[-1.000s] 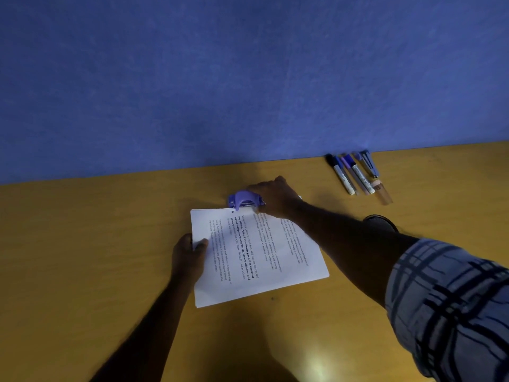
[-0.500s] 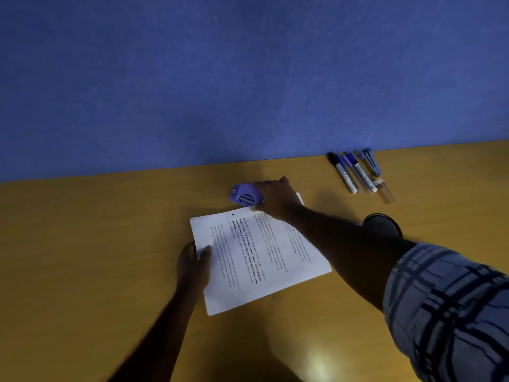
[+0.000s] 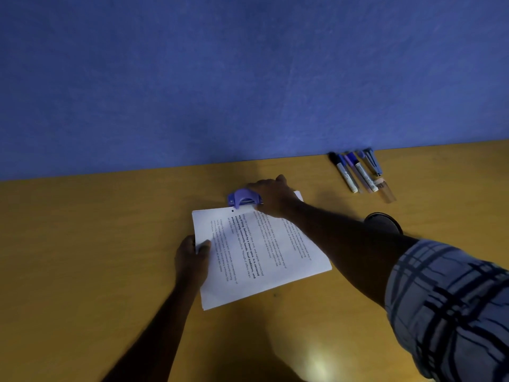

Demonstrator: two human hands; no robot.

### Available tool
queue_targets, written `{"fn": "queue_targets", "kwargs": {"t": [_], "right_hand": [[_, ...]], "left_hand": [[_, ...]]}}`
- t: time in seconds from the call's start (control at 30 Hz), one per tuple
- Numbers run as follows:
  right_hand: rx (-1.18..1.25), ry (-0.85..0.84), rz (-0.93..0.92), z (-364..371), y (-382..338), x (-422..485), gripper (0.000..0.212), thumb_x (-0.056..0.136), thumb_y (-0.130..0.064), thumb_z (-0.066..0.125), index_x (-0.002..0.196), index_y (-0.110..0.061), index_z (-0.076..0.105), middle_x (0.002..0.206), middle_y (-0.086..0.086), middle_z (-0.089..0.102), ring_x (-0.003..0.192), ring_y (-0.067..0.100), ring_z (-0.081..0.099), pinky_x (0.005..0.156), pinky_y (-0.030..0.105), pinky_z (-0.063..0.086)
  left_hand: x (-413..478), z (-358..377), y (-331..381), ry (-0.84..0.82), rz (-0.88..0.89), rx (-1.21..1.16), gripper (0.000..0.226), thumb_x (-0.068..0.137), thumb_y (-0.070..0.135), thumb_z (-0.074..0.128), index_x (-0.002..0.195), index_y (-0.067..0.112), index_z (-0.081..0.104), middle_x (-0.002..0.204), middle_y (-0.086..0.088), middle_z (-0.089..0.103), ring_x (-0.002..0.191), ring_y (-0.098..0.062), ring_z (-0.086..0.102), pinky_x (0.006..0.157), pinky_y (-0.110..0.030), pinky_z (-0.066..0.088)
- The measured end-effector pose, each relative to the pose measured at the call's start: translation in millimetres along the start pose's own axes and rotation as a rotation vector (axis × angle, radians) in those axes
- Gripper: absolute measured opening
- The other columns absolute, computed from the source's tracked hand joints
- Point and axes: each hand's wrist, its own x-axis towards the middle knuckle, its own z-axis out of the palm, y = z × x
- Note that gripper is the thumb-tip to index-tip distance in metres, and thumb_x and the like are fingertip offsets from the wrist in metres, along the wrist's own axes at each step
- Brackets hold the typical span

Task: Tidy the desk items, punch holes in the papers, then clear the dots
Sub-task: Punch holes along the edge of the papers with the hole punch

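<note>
A stack of printed white papers [image 3: 264,260] lies on the yellow desk [image 3: 82,257], turned at an angle. One dark punched hole shows near the stack's far left corner. A purple hole punch [image 3: 242,199] sits at the far edge of the papers, and my right hand [image 3: 271,197] grips its right side from above. My left hand [image 3: 191,256] pinches the left edge of the stack, thumb on top. No paper dots are visible on the desk.
Several markers and pens [image 3: 355,172] lie side by side at the back right against the blue partition [image 3: 248,78]. A dark round object [image 3: 382,221] sits partly behind my right forearm.
The hole punch was tipped back off the papers half a second ago; now it sits on their far edge again. The stack has turned slightly under my left hand.
</note>
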Motion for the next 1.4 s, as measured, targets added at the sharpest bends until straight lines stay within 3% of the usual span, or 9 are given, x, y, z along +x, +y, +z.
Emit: {"fn": "queue_targets", "kwargs": {"t": [0.23,0.37,0.57,0.8,1.0,1.4], "right_hand": [[-0.060,-0.071,-0.046,-12,1,4,0.056,0.077,-0.030,0.072,0.129,-0.018,0.053,0.122,0.003,0.061,0.110,0.023,0.058,0.099,0.045,0.038],[-0.146,-0.083,-0.099,-13,1,7,0.053,0.073,-0.037,0.075,0.119,-0.018,0.057,0.113,0.002,0.065,0.102,0.022,0.061,0.094,0.042,0.040],[-0.221,-0.071,-0.114,-10,-2,13,0.054,0.071,-0.042,0.077,0.115,-0.018,0.057,0.103,0.003,0.071,0.090,0.023,0.064,0.093,0.040,0.039],[-0.099,-0.109,-0.102,-14,-4,17,0.064,0.069,-0.037,0.082,0.123,-0.018,0.054,0.119,0.003,0.063,0.107,0.023,0.059,0.095,0.040,0.040],[-0.077,-0.157,-0.105,-19,-12,20,0.063,0.068,-0.028,0.085,0.122,-0.017,0.055,0.119,0.006,0.066,0.105,0.026,0.061,0.092,0.037,0.043],[-0.106,-0.174,-0.079,-13,-20,20,0.064,0.071,-0.021,0.083,0.126,-0.013,0.050,0.119,0.010,0.066,0.106,0.028,0.063,0.088,0.038,0.045]], "left_hand": [[1,0,1,0.014,0.003,-0.004,0.022,0.092,0.016,0.062,0.108,0.001,0.064,0.104,-0.016,0.069,0.089,-0.029,0.065,0.076,-0.039,0.054],[1,1,-1,0.013,-0.001,0.005,0.022,0.093,0.018,0.062,0.108,0.002,0.063,0.105,-0.015,0.069,0.083,-0.023,0.063,0.068,-0.031,0.051],[0,2,-2,0.020,-0.010,0.008,0.026,0.093,0.019,0.061,0.112,0.001,0.063,0.108,-0.016,0.069,0.092,-0.030,0.065,0.079,-0.041,0.055],[0,3,-2,0.015,-0.026,-0.010,0.026,0.093,0.021,0.061,0.113,0.003,0.062,0.109,-0.015,0.068,0.093,-0.029,0.066,0.082,-0.047,0.057],[2,2,-3,0.021,-0.015,0.006,0.024,0.093,0.020,0.062,0.110,0.003,0.064,0.109,-0.015,0.069,0.090,-0.026,0.064,0.076,-0.037,0.053],[2,2,-1,0.006,-0.046,0.005,0.024,0.093,0.021,0.061,0.110,0.003,0.063,0.107,-0.013,0.068,0.093,-0.029,0.066,0.077,-0.038,0.055]]}}
